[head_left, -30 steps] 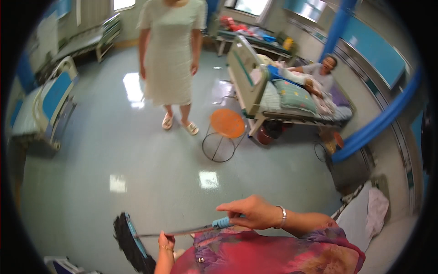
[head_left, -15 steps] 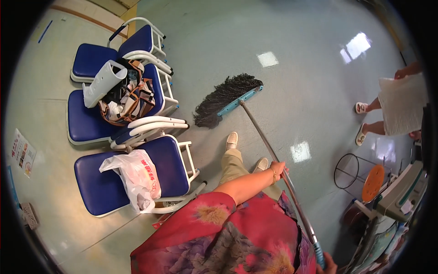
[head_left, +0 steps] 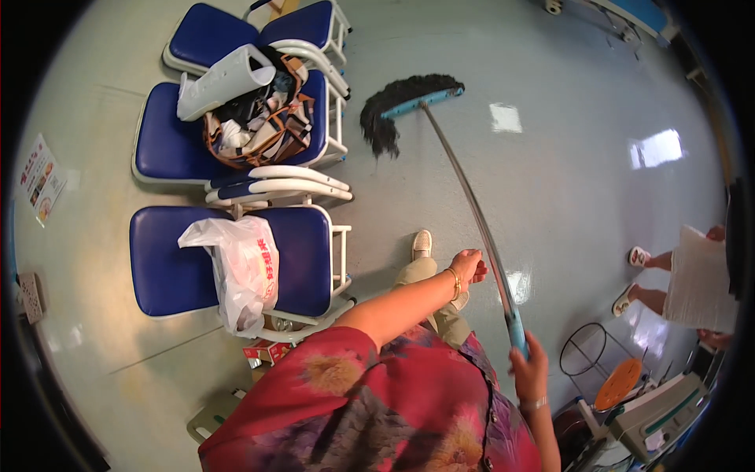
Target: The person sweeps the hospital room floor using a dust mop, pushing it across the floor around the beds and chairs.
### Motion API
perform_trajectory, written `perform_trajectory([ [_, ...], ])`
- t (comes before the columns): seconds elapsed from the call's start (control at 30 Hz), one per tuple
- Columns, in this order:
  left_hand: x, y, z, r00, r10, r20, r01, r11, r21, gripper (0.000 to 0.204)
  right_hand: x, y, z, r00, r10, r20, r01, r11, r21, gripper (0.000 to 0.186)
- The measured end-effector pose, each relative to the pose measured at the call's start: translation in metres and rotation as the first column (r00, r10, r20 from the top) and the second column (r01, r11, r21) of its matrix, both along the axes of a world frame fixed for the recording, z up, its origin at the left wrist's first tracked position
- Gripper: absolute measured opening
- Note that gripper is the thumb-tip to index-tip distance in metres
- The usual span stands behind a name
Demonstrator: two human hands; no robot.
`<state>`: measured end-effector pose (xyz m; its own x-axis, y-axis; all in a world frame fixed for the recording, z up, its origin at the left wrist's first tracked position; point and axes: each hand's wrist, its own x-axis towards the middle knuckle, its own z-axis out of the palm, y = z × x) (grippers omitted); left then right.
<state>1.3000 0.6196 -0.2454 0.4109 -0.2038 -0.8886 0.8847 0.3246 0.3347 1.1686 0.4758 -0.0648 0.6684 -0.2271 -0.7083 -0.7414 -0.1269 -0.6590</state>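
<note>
A wide dust mop with a black fringed head [head_left: 409, 82], a light blue frame and a metal pole [head_left: 469, 191] stretches away from me over the floor. My right hand [head_left: 530, 368] is wrapped around the blue grip [head_left: 516, 330] at the pole's near end. Just left of the pole is my left hand [head_left: 469, 267], loosely curled and apart from it, holding nothing that I can see. A gold-coloured bracelet circles the left wrist. The mop head lies on the floor beyond my feet, its fringe bent toward the near left.
Blue-seated chairs [head_left: 177, 263] with white frames line the left. They carry a patterned bag [head_left: 271, 130], a pale plastic holder [head_left: 228, 81] and a white plastic bag [head_left: 248, 271]. On the right stand a person holding a whitish sheet [head_left: 696, 275], a round wire frame [head_left: 583, 350] and an orange stool [head_left: 619, 384].
The mop head has moved forward, away from me. My left hand has come off the pole. My right hand has moved up and forward with the grip.
</note>
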Motion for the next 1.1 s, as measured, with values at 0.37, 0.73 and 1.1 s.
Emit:
perform_trajectory([
  [0.37, -0.005, 0.039, 0.003, 0.966, 0.147, -0.213, -0.174, 0.978, -0.114, 0.021, 0.052, 0.026, -0.028, 0.865, 0.502, 0.004, -0.502, 0.864, -0.031, 0.058],
  [0.73, -0.125, -0.111, -0.09, 0.942, 0.239, -0.236, -0.28, 0.947, -0.157, 0.027, -0.2, -0.191, 0.018, 0.662, 0.622, -0.419, -0.697, 0.717, -0.036, 0.053],
  [1.1, -0.231, -0.147, -0.088, 0.936, 0.318, -0.153, -0.31, 0.948, 0.075, 0.015, -0.271, -0.296, 0.012, 0.466, 0.678, -0.568, -0.743, 0.649, 0.166, 0.05],
])
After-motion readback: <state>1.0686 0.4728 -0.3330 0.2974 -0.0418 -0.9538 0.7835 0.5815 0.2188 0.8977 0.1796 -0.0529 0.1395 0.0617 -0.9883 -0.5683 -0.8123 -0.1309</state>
